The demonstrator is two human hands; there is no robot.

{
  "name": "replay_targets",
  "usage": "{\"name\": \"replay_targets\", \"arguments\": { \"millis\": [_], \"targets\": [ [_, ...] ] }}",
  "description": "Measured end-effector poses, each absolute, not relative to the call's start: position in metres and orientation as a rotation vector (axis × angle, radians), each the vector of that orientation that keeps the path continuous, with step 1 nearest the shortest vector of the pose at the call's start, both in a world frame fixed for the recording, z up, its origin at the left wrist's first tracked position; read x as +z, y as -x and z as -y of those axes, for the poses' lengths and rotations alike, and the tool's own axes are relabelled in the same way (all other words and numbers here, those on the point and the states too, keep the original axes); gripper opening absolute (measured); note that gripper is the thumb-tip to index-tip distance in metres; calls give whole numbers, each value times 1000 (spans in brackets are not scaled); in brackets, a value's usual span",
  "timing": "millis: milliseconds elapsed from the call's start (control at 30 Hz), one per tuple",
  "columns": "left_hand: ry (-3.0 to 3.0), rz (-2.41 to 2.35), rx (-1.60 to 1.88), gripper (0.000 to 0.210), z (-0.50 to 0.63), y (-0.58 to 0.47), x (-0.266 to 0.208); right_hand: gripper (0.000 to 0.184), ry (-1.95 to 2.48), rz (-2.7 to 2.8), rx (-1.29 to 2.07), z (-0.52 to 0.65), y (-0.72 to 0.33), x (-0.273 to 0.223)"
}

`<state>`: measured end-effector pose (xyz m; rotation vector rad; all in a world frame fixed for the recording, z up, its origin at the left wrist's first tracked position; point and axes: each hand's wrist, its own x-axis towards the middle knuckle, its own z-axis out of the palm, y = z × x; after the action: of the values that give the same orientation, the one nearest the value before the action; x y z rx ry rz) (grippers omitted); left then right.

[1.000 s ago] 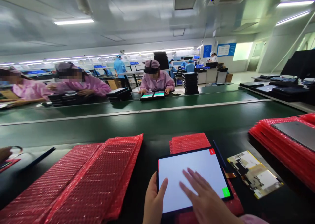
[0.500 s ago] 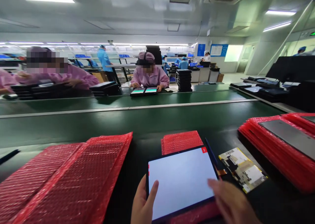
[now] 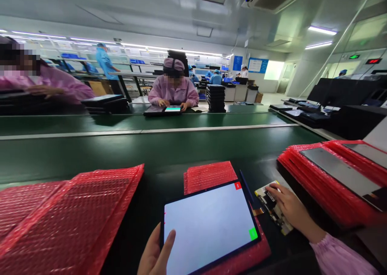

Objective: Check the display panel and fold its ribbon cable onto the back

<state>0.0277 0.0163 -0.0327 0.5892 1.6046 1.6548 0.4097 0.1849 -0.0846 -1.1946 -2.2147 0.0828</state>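
While red bubble-wrap sleeves lie spread at far left, the left hand cradles the lit tablet by its left edge, thumb pressing the screen. That tablet rests low and centre on a red bubble-wrap pad. Just beside it, the right hand lies flat, fingers spread, on the circuit board. Stacked red sleeves sit farthest right.

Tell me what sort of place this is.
Most likely an electronics assembly line. A long green conveyor belt runs between workers in pink smocks. The left hand steadies a lit tablet screen on red bubble wrap, while the right hand rests on a circuit board.
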Motion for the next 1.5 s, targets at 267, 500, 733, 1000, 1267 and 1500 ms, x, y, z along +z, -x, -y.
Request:
{"name": "replay_targets", "arguments": {
  "millis": [267, 500, 733, 1000, 1267, 1500],
  "targets": [
    [-622, -1587, 1657, 58, -21, -31, -37, 35, 1199, 2084, 316, -192, -411, -81],
    [-484, -1394, 1719, 71, -16, -37, -24, 38, 1089, 1767, 621, -135, -380, -59],
    [-837, -1463, 1738, 68, -19, -45, -7, 41, 1011, 1235, 1555, -74, -341, -35],
    [-1743, -1794, 978, 56, -17, -51, -37, 66, 469, 2279, -105, -94, -327, -18],
    [-1608, -1786, 1127, 43, -14, -55, -23, 53, 432, 2425, -354, -100, -288, -58],
    [-1559, -1645, 868, 32, -69, -60, 17, 7, 1011, 2615, 573, -82, -276, -27]
  ]
}}
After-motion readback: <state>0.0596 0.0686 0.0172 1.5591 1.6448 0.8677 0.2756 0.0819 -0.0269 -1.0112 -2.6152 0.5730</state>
